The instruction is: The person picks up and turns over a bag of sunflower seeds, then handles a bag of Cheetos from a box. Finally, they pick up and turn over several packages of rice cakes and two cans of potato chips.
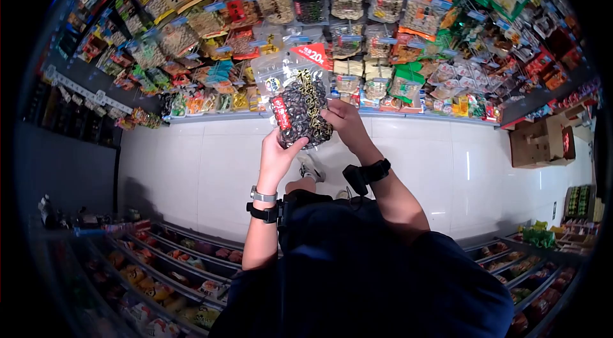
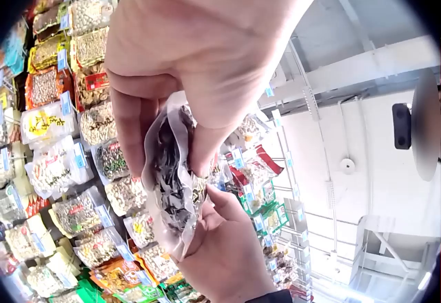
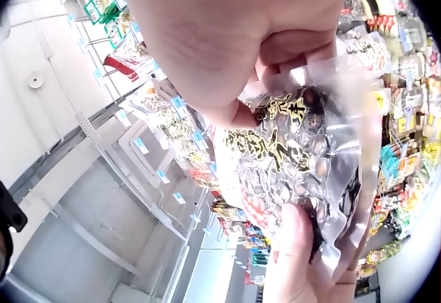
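Observation:
A clear bag of dark seeds [image 1: 300, 105] with gold lettering and a red top corner is held upright between both hands in the head view. My left hand [image 1: 278, 159] pinches its lower left edge, thumb across the front. On the right edge, my right hand [image 1: 348, 124] grips it with the thumb in front. The left wrist view shows the bag [image 2: 172, 172] edge-on between thumb and fingers. In the right wrist view the bag's front [image 3: 296, 158] faces the camera, the right hand [image 3: 234, 34] above and the left hand [image 3: 296, 261] below.
Racks of hanging snack bags [image 1: 348, 2] curve across the far side. A pale tiled floor [image 1: 408, 165] lies below, with a cardboard box [image 1: 533, 146] at the right. Shelves of packets [image 1: 153, 287] stand near the lower left, and more at the lower right.

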`<state>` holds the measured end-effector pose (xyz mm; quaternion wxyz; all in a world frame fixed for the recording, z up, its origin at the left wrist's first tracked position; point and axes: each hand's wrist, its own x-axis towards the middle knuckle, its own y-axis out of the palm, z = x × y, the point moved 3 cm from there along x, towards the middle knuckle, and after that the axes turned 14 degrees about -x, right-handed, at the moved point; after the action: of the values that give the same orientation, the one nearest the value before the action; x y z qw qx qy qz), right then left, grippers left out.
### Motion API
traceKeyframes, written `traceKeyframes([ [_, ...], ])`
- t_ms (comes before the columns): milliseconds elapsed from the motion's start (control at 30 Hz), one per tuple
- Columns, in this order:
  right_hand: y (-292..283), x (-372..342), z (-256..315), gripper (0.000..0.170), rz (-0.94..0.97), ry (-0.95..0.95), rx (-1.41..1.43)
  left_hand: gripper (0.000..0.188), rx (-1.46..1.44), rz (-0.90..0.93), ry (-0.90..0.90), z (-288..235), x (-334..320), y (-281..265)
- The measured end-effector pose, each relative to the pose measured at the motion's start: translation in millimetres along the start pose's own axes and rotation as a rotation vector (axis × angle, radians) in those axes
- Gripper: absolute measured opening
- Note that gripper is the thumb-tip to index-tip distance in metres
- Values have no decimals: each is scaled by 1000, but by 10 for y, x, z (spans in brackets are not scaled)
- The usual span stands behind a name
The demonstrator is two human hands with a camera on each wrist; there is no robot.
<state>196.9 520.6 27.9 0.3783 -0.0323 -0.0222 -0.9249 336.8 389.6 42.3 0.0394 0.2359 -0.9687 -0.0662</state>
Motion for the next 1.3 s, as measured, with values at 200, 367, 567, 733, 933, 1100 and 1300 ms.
traceKeyframes([
  [200, 225, 172, -103, 24, 58, -14, 67, 31, 80, -109, 50, -88, -77, -195],
  [367, 194, 232, -180, 20, 4, -12, 20, 29, 81, -109, 24, -79, 19, -209],
  [567, 77, 139, 33, 31, 58, 111, -24, 22, -74, -102, 57, -53, 245, -113],
  [733, -14, 148, 197, 30, -11, 30, 103, 26, -65, 49, 4, -101, 434, -42],
  [933, -62, 161, 246, 50, 59, 49, 66, 15, -44, 6, 1, -75, 534, -51],
  [1100, -29, 175, 81, 64, -32, -32, -135, 17, -27, -22, 7, -33, 393, -61],
  [1300, 108, 126, 70, 55, -67, -48, -144, 20, -71, -109, 44, -89, 276, 65],
])
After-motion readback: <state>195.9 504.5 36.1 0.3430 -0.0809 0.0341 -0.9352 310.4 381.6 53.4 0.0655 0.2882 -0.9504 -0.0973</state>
